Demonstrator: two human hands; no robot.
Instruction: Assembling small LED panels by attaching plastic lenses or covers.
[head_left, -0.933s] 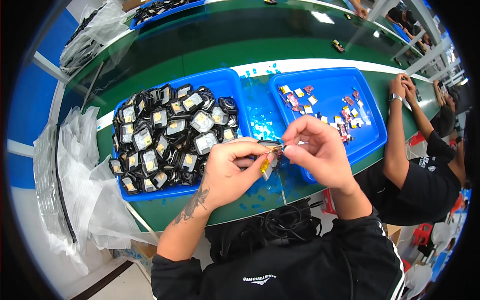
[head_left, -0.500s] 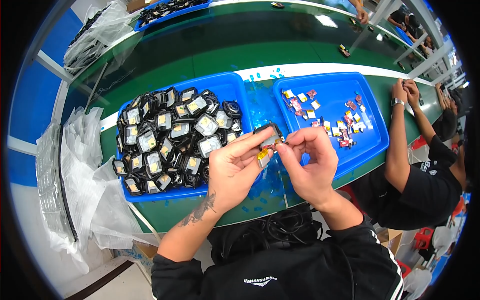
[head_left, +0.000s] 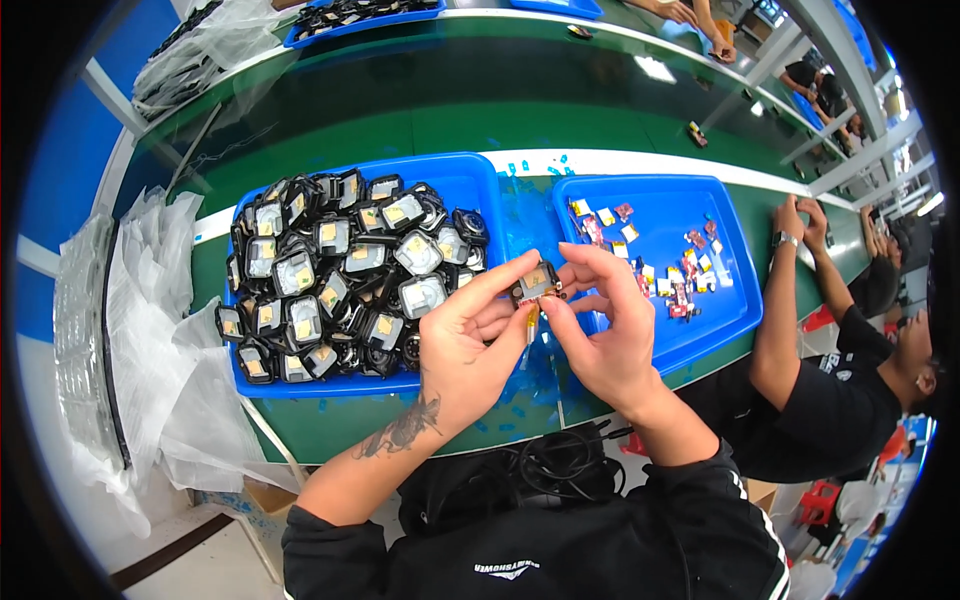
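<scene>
Between my two hands is a small black square case (head_left: 537, 281) with a circuit board at its near edge. A small battery with a yellow end (head_left: 531, 322) sticks out below it by my left thumb. My left hand (head_left: 472, 345) is closed around the case's left side. My right hand (head_left: 612, 335) pinches its right and near edge, thumb against the board. To the left, a blue tray (head_left: 470, 182) is heaped with similar black square cases (head_left: 303, 322). On the right, another blue tray (head_left: 728, 305) holds scattered red circuit boards with white-and-yellow batteries (head_left: 683, 285).
The trays stand on a green table (head_left: 480, 428) strewn with small blue film pieces. Plastic sheeting (head_left: 180, 370) hangs at the left. Beyond a white ledge runs a green conveyor belt (head_left: 420, 125). A co-worker's arm (head_left: 775, 310) is close on the right. Black cables (head_left: 560, 468) lie near my lap.
The case has tilted so its inside and board face me more. My right fingers have spread along its right side. The battery now hangs more edge-on. The whole view has shifted slightly.
</scene>
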